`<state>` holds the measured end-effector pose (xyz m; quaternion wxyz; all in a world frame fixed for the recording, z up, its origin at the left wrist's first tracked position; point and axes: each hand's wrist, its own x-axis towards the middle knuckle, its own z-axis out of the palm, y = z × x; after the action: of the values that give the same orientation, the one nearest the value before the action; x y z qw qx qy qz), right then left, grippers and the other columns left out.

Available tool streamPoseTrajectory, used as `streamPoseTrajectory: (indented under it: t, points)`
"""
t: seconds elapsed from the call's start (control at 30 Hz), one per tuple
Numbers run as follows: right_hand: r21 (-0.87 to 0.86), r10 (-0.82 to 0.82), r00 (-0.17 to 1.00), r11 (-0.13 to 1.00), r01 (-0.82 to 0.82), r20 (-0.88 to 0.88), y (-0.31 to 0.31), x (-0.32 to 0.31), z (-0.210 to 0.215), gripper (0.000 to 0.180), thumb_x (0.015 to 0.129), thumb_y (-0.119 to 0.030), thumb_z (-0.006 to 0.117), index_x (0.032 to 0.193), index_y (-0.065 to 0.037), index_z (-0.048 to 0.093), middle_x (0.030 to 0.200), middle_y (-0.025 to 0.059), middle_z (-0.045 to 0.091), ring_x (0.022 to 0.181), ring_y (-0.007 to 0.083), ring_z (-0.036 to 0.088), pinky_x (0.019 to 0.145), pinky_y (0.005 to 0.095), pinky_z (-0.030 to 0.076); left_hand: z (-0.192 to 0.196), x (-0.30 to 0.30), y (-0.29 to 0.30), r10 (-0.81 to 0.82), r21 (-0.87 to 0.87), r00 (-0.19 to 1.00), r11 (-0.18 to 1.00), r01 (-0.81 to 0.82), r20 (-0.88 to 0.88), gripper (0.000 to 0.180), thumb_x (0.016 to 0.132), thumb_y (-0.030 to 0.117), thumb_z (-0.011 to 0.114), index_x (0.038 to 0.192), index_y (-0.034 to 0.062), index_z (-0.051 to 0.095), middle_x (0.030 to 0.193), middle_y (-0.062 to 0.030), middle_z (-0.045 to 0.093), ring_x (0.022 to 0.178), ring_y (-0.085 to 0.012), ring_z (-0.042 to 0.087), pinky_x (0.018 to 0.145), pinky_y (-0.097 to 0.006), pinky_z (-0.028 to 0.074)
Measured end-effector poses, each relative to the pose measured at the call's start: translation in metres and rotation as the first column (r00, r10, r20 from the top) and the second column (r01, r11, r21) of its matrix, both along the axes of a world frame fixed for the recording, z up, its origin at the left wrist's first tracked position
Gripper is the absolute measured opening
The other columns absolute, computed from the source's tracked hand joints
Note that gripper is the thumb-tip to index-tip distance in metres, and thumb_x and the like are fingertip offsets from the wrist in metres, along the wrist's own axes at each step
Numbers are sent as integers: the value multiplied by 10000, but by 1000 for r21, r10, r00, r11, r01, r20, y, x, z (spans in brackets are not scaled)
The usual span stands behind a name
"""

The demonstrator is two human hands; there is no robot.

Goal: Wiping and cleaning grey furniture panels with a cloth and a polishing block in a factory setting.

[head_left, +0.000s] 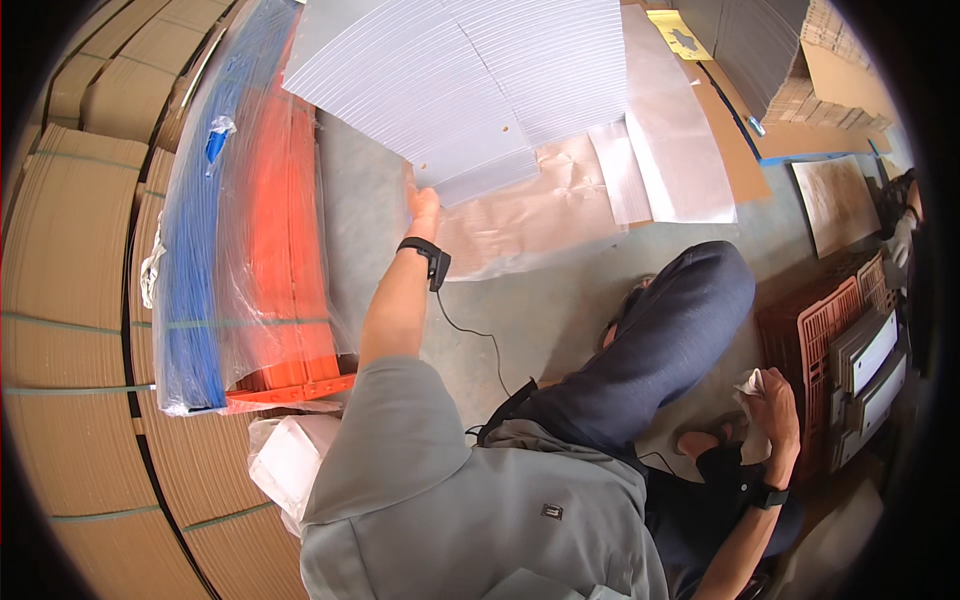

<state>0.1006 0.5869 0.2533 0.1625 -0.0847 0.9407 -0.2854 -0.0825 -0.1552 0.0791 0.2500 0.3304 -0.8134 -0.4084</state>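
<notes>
A large fanned stack of white sheets [470, 90] fills the upper middle. My left hand [424, 204] is closed on its near left corner, with some fingers hidden by the sheets. The stack lies over brownish wrapping paper [550, 210] on the floor. Low on the right, beside my bent leg, my right hand [778, 415] is closed around a crumpled white cloth or paper [748, 384]. That hand is apart from the stack.
Plastic-wrapped blue sheets [195, 270] and orange sheets [285, 230] stand at left, beside strapped cardboard stacks [70, 230]. A reddish-brown plastic crate [815, 320] stands right, near white-and-grey box-like pieces [868, 360]. Another person's gloved hand [903, 240] shows at the far right.
</notes>
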Motion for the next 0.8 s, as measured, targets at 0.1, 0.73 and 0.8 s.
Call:
streamPoseTrajectory:
  t: [0.1,0.73,0.8]
  points:
    - [33,-47,999,998,47,-9,11,9,2,203,745,-59,773,903,-4,657,884,176,604,844,399,612,725,466,476,15,-6,34,-91,332,996,939,86,1,711,853,-46,418,1557,16,342,1575,-207,402,1430,-313,426,1174,-365,337]
    - [179,-20,999,984,26,-34,31,14,8,184,808,-183,737,934,-54,703,933,157,694,918,382,679,802,470,543,187,-54,363,-901,96,425,417,904,-84,586,1041,243,594,1533,11,375,1404,-233,555,1262,-296,596,1074,-407,488]
    - [149,-51,993,987,67,-107,36,19,24,196,806,-194,749,917,-40,698,907,151,700,899,376,691,800,456,560,213,-56,472,-979,142,173,157,977,-109,591,1029,288,621,1503,-1,419,1388,-219,564,1230,-283,614,1045,-392,504]
